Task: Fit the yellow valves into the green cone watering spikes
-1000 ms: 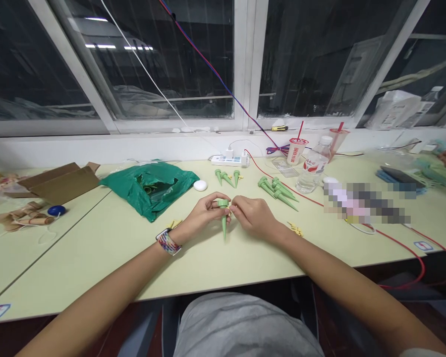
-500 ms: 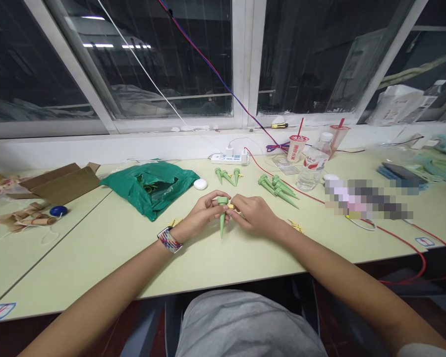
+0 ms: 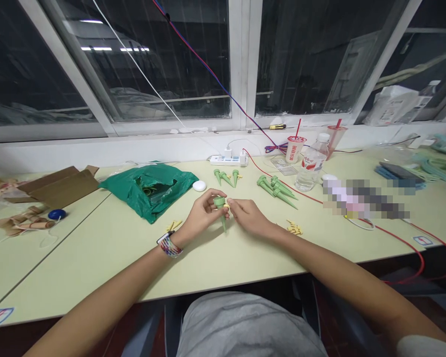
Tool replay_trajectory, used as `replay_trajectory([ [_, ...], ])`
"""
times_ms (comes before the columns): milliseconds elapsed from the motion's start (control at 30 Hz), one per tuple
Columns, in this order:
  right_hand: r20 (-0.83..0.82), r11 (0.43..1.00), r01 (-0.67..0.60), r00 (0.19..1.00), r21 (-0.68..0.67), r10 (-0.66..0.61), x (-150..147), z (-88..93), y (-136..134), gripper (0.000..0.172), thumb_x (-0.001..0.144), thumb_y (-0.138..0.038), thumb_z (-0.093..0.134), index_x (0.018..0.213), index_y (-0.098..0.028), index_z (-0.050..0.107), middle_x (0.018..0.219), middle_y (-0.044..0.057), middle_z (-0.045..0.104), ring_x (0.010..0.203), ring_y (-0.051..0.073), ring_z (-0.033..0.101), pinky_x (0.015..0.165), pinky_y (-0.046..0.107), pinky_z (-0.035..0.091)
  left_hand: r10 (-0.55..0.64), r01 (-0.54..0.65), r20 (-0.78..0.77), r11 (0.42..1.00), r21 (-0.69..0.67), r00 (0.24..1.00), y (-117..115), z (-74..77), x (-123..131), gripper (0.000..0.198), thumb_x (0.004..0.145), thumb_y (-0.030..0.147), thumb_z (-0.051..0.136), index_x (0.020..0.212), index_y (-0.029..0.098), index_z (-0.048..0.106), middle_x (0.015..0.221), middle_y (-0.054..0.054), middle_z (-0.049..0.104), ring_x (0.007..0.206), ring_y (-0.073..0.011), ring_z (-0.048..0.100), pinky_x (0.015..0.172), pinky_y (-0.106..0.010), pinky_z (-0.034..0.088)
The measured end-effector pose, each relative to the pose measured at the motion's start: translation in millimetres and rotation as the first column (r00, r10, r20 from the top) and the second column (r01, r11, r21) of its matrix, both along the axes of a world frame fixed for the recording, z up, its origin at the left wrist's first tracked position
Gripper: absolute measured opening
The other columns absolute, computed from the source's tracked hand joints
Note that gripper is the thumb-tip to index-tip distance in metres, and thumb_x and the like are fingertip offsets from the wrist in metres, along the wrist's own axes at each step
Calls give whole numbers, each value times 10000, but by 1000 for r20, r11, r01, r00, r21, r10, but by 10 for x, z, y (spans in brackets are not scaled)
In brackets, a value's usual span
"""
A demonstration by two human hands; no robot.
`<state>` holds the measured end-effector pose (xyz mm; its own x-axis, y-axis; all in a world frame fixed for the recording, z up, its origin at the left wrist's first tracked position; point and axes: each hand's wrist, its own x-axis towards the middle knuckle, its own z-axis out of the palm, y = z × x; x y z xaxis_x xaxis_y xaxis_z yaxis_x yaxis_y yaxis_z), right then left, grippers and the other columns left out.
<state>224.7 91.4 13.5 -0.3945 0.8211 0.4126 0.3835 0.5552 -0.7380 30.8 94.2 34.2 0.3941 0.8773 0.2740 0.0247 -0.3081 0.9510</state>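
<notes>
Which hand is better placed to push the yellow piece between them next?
Probably the right hand: its fingers seem to pinch the yellow piece, while the left hand holds the green spike.

The writing on the white cup [image 3: 294, 152] and the clear bottle [image 3: 307, 180] is too small to read.

this looks like a workroom, with a long counter [image 3: 245, 267] below windows [image 3: 305, 59], stickers [image 3: 422, 241] near its front edge and a power strip [image 3: 217, 160] along its back edge.

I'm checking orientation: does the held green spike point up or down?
Down: the green spike tapers below the left hand, its wide end uppermost.
</notes>
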Motion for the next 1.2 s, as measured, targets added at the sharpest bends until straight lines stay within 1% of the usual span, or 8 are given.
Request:
replay_trajectory([
  [133, 253, 891, 15, 957, 454, -145, 129, 38, 23, 345, 1091, -430, 394, 987, -180, 607, 875, 56, 686, 681, 156, 553, 618, 290, 304, -177, 223, 180, 935, -277, 968, 20, 0, -12, 326, 884, 274, 775, 1159, 185, 624, 760, -14, 698, 717, -179, 713, 733, -301, 556],
  [300, 351, 835, -73, 925, 545, -148, 190, 50, 45, 314, 1106, -372, 361, 1027, -175, 592, 892, 58, 686, 644, 146, 535, 596, 302, 278, -190, 281, 264, 885, -372, 946, 30, 6, -18, 332, 865, 240, 794, 1142, 167, 627, 812, -37, 723, 706, -147, 699, 730, -263, 537],
  [567, -138, 996, -81, 987, 22, 83, 30, 32, -3, 359, 1073, -391, 419, 767, -216, 484, 707, -18, 617, 633, 131, 528, 641, 267, 369, 8, -6, -66, 999, 41, 998, -18, 32, -29, 392, 885, 365, 788, 1196, 206, 610, 816, -32, 720, 770, -201, 725, 732, -297, 549],
  [767, -317, 883, -271, 937, -384, 150, -24, 24, 31, 451, 1054, -533, 354, 705, -247, 374, 541, -61, 422, 409, 115, 385, 466, 271, 319, 236, -171, -145, 918, 358, 961, -90, 33, -9, 292, 849, 333, 801, 1104, 222, 711, 1028, -60, 723, 869, -186, 671, 781, -290, 547],
  [900, 92, 992, 7, 996, 127, -19, 59, 34, -9, 375, 1079, -425, 327, 840, -207, 516, 721, 17, 603, 570, 145, 502, 572, 283, 332, 43, -38, -99, 998, 58, 994, -61, 90, -9, 363, 837, 349, 823, 1140, 211, 677, 804, -19, 698, 745, -191, 707, 706, -293, 558],
  [1000, 315, 845, 7, 926, 535, -207, 100, 44, -20, 338, 1082, -363, 335, 976, -169, 590, 856, 77, 672, 614, 160, 500, 584, 315, 273, -168, 187, 96, 950, -251, 981, -26, 112, -19, 391, 835, 314, 828, 1163, 193, 654, 762, -18, 703, 721, -198, 727, 739, -321, 579],
  [1100, 374, 759, -39, 886, 650, -275, 99, 38, -8, 387, 1103, -350, 297, 962, -164, 605, 830, 78, 671, 588, 161, 474, 573, 331, 239, -219, 288, 219, 884, -368, 951, -4, 93, -33, 399, 820, 257, 837, 1165, 183, 651, 803, -36, 728, 717, -183, 726, 740, -312, 578],
  [1200, 347, 784, 3, 896, 620, -278, 72, 10, -16, 381, 1106, -347, 298, 938, -172, 593, 812, 67, 663, 584, 157, 464, 571, 328, 236, -209, 267, 207, 912, -312, 956, 8, 67, -37, 401, 825, 252, 840, 1169, 182, 646, 751, -16, 712, 722, -182, 729, 756, -308, 577],
])
